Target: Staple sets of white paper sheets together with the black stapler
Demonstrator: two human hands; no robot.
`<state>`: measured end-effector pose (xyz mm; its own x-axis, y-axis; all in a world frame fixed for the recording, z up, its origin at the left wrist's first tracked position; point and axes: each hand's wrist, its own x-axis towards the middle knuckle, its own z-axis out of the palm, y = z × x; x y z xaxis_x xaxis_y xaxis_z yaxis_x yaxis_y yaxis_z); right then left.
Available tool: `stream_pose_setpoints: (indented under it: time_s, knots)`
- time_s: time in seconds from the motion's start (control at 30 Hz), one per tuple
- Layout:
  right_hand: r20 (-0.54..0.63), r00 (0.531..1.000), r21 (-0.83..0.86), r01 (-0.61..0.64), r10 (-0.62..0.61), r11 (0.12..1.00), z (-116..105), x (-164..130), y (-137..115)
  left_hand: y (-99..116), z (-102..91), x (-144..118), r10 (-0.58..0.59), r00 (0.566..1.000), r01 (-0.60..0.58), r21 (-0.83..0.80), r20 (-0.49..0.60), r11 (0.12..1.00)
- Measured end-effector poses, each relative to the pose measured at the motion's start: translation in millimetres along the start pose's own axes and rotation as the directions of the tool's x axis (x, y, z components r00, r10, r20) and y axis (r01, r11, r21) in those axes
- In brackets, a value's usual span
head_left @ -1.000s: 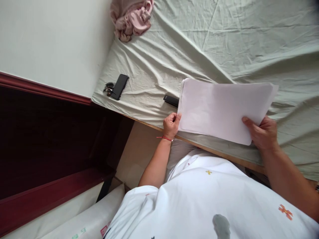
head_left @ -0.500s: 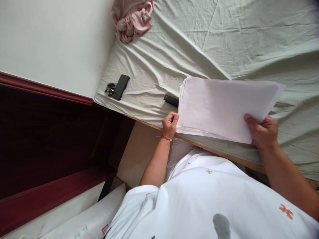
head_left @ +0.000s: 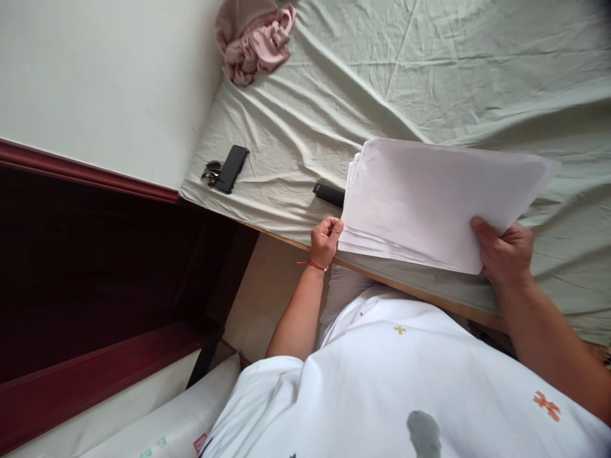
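Both hands grip one stack of white paper from its near side. Left hand [head_left: 326, 240], with a red thread at the wrist, is curled closed on the stack's near left corner; whether the fingertips pinch all the sheets or only some cannot be told. Stack of white paper [head_left: 429, 197] lies between the two hands and extends away from them toward the far side, its long axis running left to right across the view, roughly parallel to the near edge of the bed [head_left: 382, 83]. The sheets are fanned slightly at the left corner and the stack appears lifted just above the pale green sheet, tilted up at its far right. Right hand [head_left: 503, 251] clamps the near right corner, thumb on top of the upper sheet and the fingers hidden beneath. Neither hand is clearly nearer: each holds one end of the long axis, so the stack sits just beyond both, centred between them.

Surroundings, left to right: a white wall [head_left: 95, 83]; a black phone [head_left: 231, 168] with keys [head_left: 210, 170] touching its left side, near the bed's left corner; a crumpled pink cloth [head_left: 252, 38] at the far left of the bed; a small dark device [head_left: 328, 194], partly hidden by the stack's left edge.
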<state>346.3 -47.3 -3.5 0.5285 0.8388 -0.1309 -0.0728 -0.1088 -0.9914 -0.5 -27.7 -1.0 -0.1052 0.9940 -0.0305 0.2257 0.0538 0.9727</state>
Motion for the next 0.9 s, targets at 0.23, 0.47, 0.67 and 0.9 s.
stream_pose_setpoints:
  time_s: [0.23,0.47,0.67,0.9]
  knots:
    - [-0.015,1.0,0.045,0.014,-0.014,0.999,-0.6,0.6,3.3,-1.5,0.0,1.0,-0.012,0.999,0.011,0.011,0.034,1.0]
    - [-0.055,0.998,0.008,0.02,-0.02,1.0,3.1,-1.0,-2.2,-0.4,-2.3,-0.7,-0.028,0.994,0.034,-0.056,0.102,0.998]
    - [-0.063,0.998,0.029,0.028,-0.026,0.999,6.0,-2.2,-4.9,0.2,-2.2,0.5,-0.003,0.996,0.002,0.02,0.085,1.0]
    - [-0.065,0.997,0.039,0.041,-0.038,0.998,5.8,-2.0,-3.1,3.9,-1.6,-0.8,0.0,0.998,0.0,-0.002,0.066,1.0]
